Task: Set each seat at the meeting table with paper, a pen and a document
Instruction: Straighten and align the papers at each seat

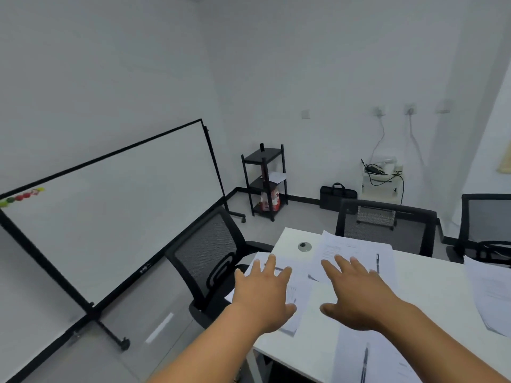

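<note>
A person's 2 bare forearms reach forward over the corner of a white counter (431,288). The left hand (262,294) hovers palm down with its fingers (272,262) straight and spread, holding nothing, above a stack of printed paper (297,297) that lies at the counter's left edge; whether the palm touches the sheets cannot be told. The right hand (356,294) is likewise flat, fingers spread and thumb out to the side, holding nothing, its fingertips over the near edge of a second set of papers (356,247) at the far end of the counter. A dark pen (377,261) lies on that far set, just right of the right hand. Near the bottom edge, another sheet (387,355) carries a second pen (365,363). More papers (489,294) lie at the right edge. A round cable grommet (305,246) sits in the counter between the 2 far stacks. 3 black mesh office chairs stand around the counter: left (210,258), far end (387,225) and right (486,217). A rolling whiteboard (110,211) stands at left, with a black shelf unit (264,181) and a black bag (338,195) by the back wall.
</note>
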{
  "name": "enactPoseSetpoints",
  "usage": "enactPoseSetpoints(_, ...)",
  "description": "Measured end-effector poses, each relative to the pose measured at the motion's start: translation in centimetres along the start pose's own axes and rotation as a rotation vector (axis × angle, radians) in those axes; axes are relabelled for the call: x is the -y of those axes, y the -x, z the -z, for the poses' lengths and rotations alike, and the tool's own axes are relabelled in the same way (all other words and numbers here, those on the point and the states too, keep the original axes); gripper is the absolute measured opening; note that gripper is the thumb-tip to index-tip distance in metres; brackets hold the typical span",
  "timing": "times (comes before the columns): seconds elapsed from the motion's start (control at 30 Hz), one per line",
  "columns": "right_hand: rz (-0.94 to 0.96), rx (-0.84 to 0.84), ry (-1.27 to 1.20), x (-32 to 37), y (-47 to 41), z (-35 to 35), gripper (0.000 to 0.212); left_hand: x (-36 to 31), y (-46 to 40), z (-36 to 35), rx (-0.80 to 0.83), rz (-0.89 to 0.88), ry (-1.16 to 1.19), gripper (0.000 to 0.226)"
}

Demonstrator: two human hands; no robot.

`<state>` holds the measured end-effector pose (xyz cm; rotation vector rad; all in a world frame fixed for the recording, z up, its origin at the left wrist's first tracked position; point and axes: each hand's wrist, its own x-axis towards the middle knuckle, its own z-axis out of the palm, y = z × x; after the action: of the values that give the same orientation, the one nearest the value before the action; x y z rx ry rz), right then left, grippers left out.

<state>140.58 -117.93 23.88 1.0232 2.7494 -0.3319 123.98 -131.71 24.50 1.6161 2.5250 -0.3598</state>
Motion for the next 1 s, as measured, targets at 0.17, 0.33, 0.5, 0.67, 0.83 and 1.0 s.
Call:
enactPoseSetpoints(0.17,0.028,-0.002,0.035,6.4,-1.2,0.7,0.101,6.4,1.8,-0.6,-0.009,0.038,0.024,0.085)
enactPoseSetpoints(0.33,0.051,-0.007,0.046,15.8,-3.3,0.1,0.099,15.9,3.2,-2.3,-0.033,0.056,0.042,0.086)
enactPoseSetpoints(0.5,0.076,0.013,0.062,25.9,-6.5,-1.3,0.097,26.1,3.9,-4.7,-0.031,0.044,0.013,0.088)
enactPoseSetpoints(0.67,0.12,0.002,0.031,35.4,-9.3,-1.8,0.091,34.9,6.1,-5.6,-0.013,0.073,0.004,0.088)
enactPoseSetpoints(0.83,0.179,-0.031,0.032,42.0,-12.9,-0.4,0.089,42.1,6.9,-4.5,-0.044,0.124,0.027,0.087)
enactPoseSetpoints(1.0,0.203,-0.035,0.038,45.4,-17.5,0.8,0.072,46.8,4.7,-4.9,0.01,0.161,0.039,0.084)
